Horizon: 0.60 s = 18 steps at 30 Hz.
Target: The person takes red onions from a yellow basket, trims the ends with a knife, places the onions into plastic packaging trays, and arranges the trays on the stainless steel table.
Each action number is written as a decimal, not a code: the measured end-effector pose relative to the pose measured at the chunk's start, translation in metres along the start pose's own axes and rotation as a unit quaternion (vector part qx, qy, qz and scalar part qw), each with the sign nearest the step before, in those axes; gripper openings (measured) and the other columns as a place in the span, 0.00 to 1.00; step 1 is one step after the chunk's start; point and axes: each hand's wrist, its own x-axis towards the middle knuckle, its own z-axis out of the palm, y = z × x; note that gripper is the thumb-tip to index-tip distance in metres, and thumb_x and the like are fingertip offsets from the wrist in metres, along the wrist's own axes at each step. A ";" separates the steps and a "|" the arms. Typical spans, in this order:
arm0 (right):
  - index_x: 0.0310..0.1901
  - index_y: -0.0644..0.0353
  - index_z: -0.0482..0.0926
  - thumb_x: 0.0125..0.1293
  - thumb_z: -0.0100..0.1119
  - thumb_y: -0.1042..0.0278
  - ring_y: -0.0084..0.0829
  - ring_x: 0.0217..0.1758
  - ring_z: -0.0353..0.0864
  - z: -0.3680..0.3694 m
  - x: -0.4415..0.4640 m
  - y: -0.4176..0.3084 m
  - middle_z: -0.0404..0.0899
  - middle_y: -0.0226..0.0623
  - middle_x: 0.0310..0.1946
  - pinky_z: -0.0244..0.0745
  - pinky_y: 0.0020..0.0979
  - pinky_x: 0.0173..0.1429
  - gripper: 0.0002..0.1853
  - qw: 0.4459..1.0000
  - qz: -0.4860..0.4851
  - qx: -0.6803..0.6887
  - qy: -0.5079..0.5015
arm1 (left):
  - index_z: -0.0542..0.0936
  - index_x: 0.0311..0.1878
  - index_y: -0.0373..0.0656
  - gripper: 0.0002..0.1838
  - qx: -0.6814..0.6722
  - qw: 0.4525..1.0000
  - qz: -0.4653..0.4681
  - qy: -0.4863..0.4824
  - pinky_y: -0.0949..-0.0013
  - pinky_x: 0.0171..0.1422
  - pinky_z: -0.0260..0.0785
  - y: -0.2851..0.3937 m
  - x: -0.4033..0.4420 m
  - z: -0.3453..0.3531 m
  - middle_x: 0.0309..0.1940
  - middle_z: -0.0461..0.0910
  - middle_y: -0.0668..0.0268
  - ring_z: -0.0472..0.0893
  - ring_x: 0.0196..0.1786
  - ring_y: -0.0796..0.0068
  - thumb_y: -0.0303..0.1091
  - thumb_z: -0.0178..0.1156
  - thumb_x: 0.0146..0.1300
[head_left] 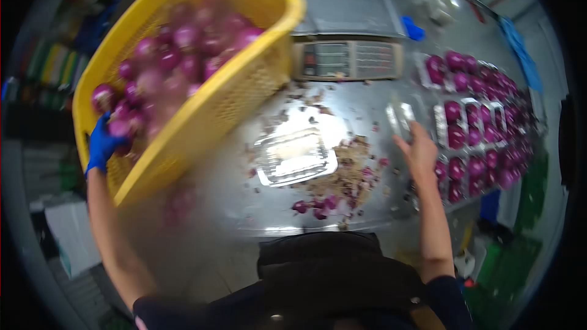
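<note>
the yellow basket is running past the view's far edge, its onions are blurring, glare is hiding the inside of the clear tray, and lettering on the scale is looking illegibly small.

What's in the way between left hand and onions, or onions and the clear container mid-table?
Nothing visible between the gloved left hand and the onions. Between the onions and the clear container, the yellow basket's side wall stands in the way.
</note>
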 end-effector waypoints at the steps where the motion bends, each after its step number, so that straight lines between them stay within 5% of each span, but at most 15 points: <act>1: 0.50 0.63 0.78 0.61 0.67 0.59 0.47 0.37 0.83 -0.001 -0.005 -0.002 0.83 0.50 0.39 0.76 0.40 0.43 0.20 0.999 0.008 0.021 0.026 | 0.70 0.66 0.36 0.41 -0.030 0.997 0.031 0.057 0.64 0.69 0.66 0.014 -0.008 -0.014 0.58 0.78 0.58 0.76 0.61 0.66 0.27 0.73 0.43; 3: 0.49 0.64 0.78 0.64 0.65 0.58 0.40 0.34 0.84 -0.002 -0.016 -0.006 0.83 0.45 0.35 0.76 0.35 0.41 0.20 0.989 0.033 0.144 0.020 | 0.68 0.67 0.35 0.41 -0.173 0.969 0.088 0.151 0.64 0.72 0.62 0.067 -0.043 -0.026 0.64 0.74 0.57 0.73 0.66 0.66 0.28 0.69 0.45; 6: 0.46 0.65 0.78 0.67 0.61 0.58 0.35 0.32 0.84 -0.017 -0.033 -0.034 0.82 0.43 0.33 0.75 0.32 0.40 0.17 0.956 0.026 0.274 -0.100 | 0.66 0.69 0.34 0.44 -0.345 0.912 0.149 0.166 0.62 0.75 0.59 0.173 -0.121 -0.023 0.71 0.65 0.57 0.66 0.71 0.66 0.40 0.68 0.47; 9: 0.43 0.63 0.80 0.68 0.60 0.56 0.37 0.30 0.84 -0.027 -0.055 -0.064 0.82 0.41 0.32 0.76 0.32 0.38 0.16 0.926 -0.062 0.329 -0.174 | 0.62 0.71 0.34 0.60 -0.404 0.902 0.134 0.077 0.60 0.72 0.63 0.227 -0.172 0.010 0.67 0.68 0.58 0.71 0.67 0.64 0.63 0.74 0.39; 10: 0.43 0.61 0.81 0.68 0.60 0.54 0.39 0.31 0.84 -0.030 -0.060 -0.075 0.82 0.41 0.32 0.76 0.34 0.37 0.17 0.914 -0.167 0.336 -0.156 | 0.63 0.72 0.35 0.59 -0.440 0.891 0.107 0.025 0.60 0.72 0.63 0.250 -0.193 0.026 0.66 0.69 0.58 0.71 0.67 0.64 0.63 0.73 0.41; 11: 0.42 0.59 0.81 0.67 0.60 0.51 0.40 0.31 0.84 -0.033 -0.063 -0.086 0.82 0.40 0.33 0.77 0.35 0.36 0.17 0.893 -0.266 0.336 -0.138 | 0.63 0.70 0.32 0.59 -0.492 0.863 0.111 -0.038 0.58 0.75 0.59 0.239 -0.198 0.050 0.71 0.65 0.51 0.68 0.70 0.60 0.60 0.74 0.39; 13: 0.39 0.56 0.81 0.66 0.58 0.45 0.43 0.29 0.81 -0.055 -0.069 -0.113 0.79 0.38 0.29 0.75 0.40 0.32 0.20 0.876 -0.357 0.284 -0.154 | 0.66 0.69 0.33 0.52 -0.556 0.814 0.032 -0.164 0.58 0.74 0.62 0.265 -0.219 0.084 0.68 0.67 0.52 0.71 0.68 0.59 0.49 0.73 0.40; 14: 0.36 0.56 0.79 0.66 0.57 0.43 0.44 0.27 0.80 -0.063 -0.071 -0.123 0.77 0.37 0.27 0.74 0.41 0.31 0.21 0.873 -0.372 0.264 -0.173 | 0.69 0.67 0.35 0.46 -0.586 0.773 -0.014 -0.243 0.60 0.72 0.64 0.268 -0.224 0.101 0.65 0.72 0.55 0.74 0.65 0.61 0.40 0.71 0.41; 17: 0.29 0.55 0.74 0.66 0.56 0.41 0.45 0.24 0.77 -0.062 -0.075 -0.125 0.73 0.37 0.23 0.70 0.44 0.28 0.23 0.874 -0.376 0.233 -0.203 | 0.63 0.70 0.29 0.53 -0.633 0.661 -0.133 -0.380 0.52 0.74 0.62 0.262 -0.245 0.146 0.68 0.69 0.49 0.73 0.67 0.53 0.41 0.72 0.37; 18: 0.28 0.56 0.72 0.66 0.56 0.41 0.46 0.24 0.77 -0.058 -0.078 -0.122 0.72 0.37 0.22 0.70 0.44 0.27 0.24 0.876 -0.370 0.228 -0.209 | 0.68 0.66 0.32 0.49 -0.654 0.623 -0.186 -0.388 0.58 0.73 0.64 0.271 -0.249 0.147 0.62 0.74 0.54 0.74 0.65 0.58 0.31 0.71 0.33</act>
